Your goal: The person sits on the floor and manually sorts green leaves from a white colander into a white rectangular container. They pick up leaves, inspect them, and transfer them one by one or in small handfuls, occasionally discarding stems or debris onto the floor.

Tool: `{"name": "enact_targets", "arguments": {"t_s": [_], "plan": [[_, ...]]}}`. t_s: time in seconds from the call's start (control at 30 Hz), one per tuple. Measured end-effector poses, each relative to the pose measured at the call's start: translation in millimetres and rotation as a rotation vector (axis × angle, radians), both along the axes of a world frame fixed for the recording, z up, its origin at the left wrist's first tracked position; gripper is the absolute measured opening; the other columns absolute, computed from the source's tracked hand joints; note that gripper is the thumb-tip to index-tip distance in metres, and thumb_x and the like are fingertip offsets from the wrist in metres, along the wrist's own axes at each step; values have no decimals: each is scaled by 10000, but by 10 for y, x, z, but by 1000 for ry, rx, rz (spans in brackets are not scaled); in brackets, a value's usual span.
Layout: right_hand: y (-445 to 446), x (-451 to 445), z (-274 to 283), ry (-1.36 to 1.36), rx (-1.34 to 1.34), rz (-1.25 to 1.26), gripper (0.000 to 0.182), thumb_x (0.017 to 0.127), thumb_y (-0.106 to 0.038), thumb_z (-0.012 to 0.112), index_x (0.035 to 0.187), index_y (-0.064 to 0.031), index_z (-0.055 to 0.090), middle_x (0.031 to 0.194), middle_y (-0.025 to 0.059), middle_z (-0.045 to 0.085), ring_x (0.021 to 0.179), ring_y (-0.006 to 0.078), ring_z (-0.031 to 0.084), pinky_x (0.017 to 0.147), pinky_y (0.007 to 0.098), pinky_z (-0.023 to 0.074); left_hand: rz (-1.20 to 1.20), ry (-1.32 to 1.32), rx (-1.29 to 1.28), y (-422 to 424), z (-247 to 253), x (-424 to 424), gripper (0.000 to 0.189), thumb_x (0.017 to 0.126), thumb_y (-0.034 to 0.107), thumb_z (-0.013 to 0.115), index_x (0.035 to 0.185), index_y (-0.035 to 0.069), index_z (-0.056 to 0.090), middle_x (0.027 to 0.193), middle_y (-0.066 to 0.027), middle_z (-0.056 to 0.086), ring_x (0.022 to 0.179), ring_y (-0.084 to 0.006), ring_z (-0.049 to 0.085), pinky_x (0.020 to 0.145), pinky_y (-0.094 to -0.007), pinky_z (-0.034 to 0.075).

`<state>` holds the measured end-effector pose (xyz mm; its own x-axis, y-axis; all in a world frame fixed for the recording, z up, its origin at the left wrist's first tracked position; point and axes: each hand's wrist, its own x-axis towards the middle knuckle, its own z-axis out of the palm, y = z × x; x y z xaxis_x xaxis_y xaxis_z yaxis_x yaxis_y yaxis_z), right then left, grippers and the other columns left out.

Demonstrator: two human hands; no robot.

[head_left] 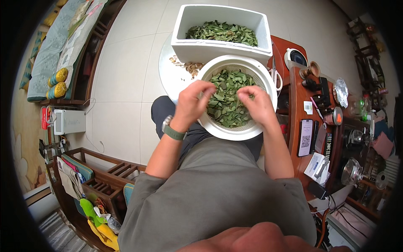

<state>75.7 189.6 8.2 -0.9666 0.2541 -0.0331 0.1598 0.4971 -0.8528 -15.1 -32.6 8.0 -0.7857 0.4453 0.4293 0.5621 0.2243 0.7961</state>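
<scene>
A white plastic colander (pixel 209 129) rests at my lap, heaped with loose green leaves (pixel 228 94). My left hand (pixel 196 99) is over the colander's left side, its thumb and index fingertips close together. Above the right side of the leaves hovers my right hand (pixel 256 102), fingers curled, with what looks like a thin stem below its fingertips. Blur hides whether either hand pinches anything. Just beyond the colander stands a white foam box (pixel 220 52) holding more green leaves (pixel 223 33). Brown dried scraps (pixel 192 67) lie on the round table (pixel 168 74) to the left.
Scissors (pixel 275 75) with white handles lie right of the colander. A wooden side table (pixel 294 132) at the right carries a phone (pixel 305 138), a remote control (pixel 328 146), a small box (pixel 316 168) and jars. A wooden bench (pixel 110 167) stands behind at the left.
</scene>
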Motion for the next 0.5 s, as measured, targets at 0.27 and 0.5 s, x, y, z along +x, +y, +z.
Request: {"name": "enact_targets", "arguments": {"t_s": [0.27,0.5], "plan": [[188,-567,-335,-223,524,-95,238,859,-237,737,922,-8,741,978,181,709,943,364,685,828,459,549,351,94,-129,-250,-525,-728,209,867,48,743,1076,45,754,955,-101,746,723,-162,681,674,-293,538],[196,-404,-60,-261,229,-129,187,855,-192,728,872,-6,732,883,162,719,822,279,697,754,397,546,230,-40,43,-55,-89,-318,265,877,50,727,1141,43,737,1064,-85,734,761,-127,631,736,-275,530]]}}
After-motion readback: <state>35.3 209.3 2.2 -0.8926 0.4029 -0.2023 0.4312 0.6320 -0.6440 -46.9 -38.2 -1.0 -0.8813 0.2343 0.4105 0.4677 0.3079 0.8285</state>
